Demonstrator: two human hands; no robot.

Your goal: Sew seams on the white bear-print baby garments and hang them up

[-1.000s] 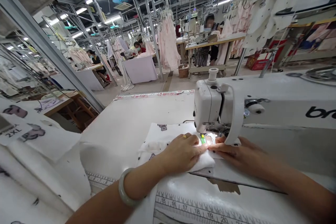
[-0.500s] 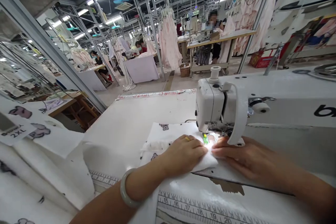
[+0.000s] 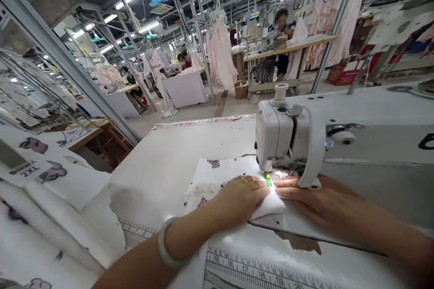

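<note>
White fabric with small grey animal prints [image 3: 208, 176] lies folded under the needle area of a white sewing machine [image 3: 274, 133]. My left hand [image 3: 240, 198], with a ring and a pale bangle, presses on the fabric left of the lit, green-marked presser foot [image 3: 268, 179]. Its fingers are bent together on the cloth; the thumb is hidden. On the other side, my right hand [image 3: 318, 198] reaches past the white curved guard [image 3: 312, 149]. Its fingertips are close together on the fabric's edge beside the foot.
A printed ruler strip [image 3: 251, 271] runs along the table's near side. More printed fabric [image 3: 50, 216] with a 2XL tag hangs at the left. A metal post [image 3: 68, 54] rises behind it. Co-workers sit at machines beyond, near hanging pale pink garments [image 3: 220, 49].
The view has shifted slightly. My right fingers look straighter beside the presser foot, and the green mark shows more clearly. Both hands stay on the fabric.
</note>
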